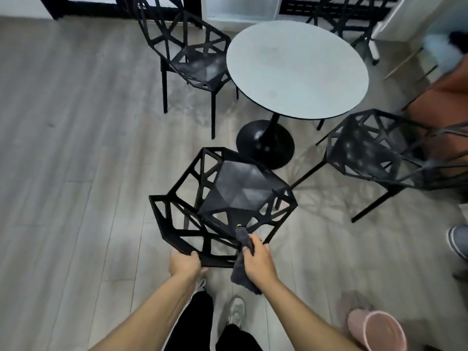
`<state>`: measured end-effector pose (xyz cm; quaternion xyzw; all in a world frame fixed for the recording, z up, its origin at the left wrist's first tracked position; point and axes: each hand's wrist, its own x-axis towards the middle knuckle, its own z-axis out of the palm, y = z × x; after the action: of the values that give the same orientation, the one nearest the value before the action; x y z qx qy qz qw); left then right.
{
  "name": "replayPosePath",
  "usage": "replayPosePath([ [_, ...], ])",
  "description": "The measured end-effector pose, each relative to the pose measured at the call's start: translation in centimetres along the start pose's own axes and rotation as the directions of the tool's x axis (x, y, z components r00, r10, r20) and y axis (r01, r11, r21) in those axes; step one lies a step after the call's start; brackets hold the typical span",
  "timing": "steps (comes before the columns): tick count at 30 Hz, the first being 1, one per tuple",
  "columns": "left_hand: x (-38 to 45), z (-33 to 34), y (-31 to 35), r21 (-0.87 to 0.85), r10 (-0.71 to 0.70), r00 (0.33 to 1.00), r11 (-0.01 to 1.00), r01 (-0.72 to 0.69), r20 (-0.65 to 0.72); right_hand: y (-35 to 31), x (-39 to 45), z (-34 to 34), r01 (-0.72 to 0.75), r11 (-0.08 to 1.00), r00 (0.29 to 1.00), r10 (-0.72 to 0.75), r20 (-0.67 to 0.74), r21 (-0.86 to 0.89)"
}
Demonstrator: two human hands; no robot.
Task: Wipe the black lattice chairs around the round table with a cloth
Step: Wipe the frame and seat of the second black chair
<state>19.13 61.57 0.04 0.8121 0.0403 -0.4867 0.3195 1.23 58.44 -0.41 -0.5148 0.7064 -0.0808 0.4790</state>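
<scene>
A black lattice chair (pixel 238 191) stands right in front of me, its back toward me. My left hand (pixel 184 264) grips the top edge of its backrest. My right hand (pixel 259 262) holds a dark grey cloth (pixel 243 252) pressed against the backrest's lattice bars. Beyond it is the round grey table (pixel 297 69) on a black pedestal. A second black lattice chair (pixel 195 51) stands at the table's left, a third (pixel 374 150) at its right, and a fourth (pixel 349 19) is partly hidden behind the table.
A pink bucket (pixel 379 330) sits on the wooden floor at the lower right. Another person's shoe (pixel 458 243) shows at the right edge, with orange fabric (pixel 450 97) above it. My own legs and sneakers are below the near chair.
</scene>
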Motion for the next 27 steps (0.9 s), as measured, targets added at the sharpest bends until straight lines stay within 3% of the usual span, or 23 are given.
replayPosePath([
  [4, -1.9, -0.1, -1.4, 0.098, -0.023, 0.991, 0.995, 0.01, 0.13, 2.3, -0.8, -2.0, -0.029, 0.999, 0.999, 0.027, -0.035, -0.046],
  [7, -2.4, -1.4, -1.5, 0.299, 0.054, 0.976, 0.947, -0.117, 0.209, 3.0, -1.6, -2.6, -0.025, 0.995, 0.998, 0.019, -0.064, -0.094],
  [9, -2.5, -2.5, -1.0, 0.586, 0.197, 0.946, 0.747, -0.314, 0.257, 2.9, -2.0, -2.9, 0.005, 0.986, 0.993, -0.024, -0.113, -0.167],
  [11, -3.3, -3.8, 0.1, 0.806, 0.341, 0.886, 0.397, -0.439, 0.315, 2.4, -2.2, -3.2, 0.06, 0.975, 0.983, -0.094, -0.155, -0.214],
  [13, -3.6, -5.0, 0.9, 0.833, 0.505, 0.777, 0.184, -0.522, 0.376, 1.4, -2.1, -3.5, 0.123, 0.969, 0.969, -0.164, -0.184, -0.215],
  [17, -4.1, -6.9, 2.4, 0.742, 0.765, 0.436, -0.081, -0.665, 0.474, -1.8, -2.5, -4.1, 0.259, 0.946, 0.93, -0.299, -0.215, -0.196],
  [23, -4.8, -9.7, 7.6, 0.643, 0.874, 0.09, -0.278, -0.713, 0.477, -8.8, -3.5, -4.3, 0.392, 0.882, 0.824, -0.463, -0.326, -0.26],
  [27, -4.4, -13.3, 12.8, 0.607, 0.877, -0.009, -0.34, -0.718, 0.48, -14.6, -3.3, -2.0, 0.425, 0.85, 0.755, -0.523, -0.396, -0.312],
])
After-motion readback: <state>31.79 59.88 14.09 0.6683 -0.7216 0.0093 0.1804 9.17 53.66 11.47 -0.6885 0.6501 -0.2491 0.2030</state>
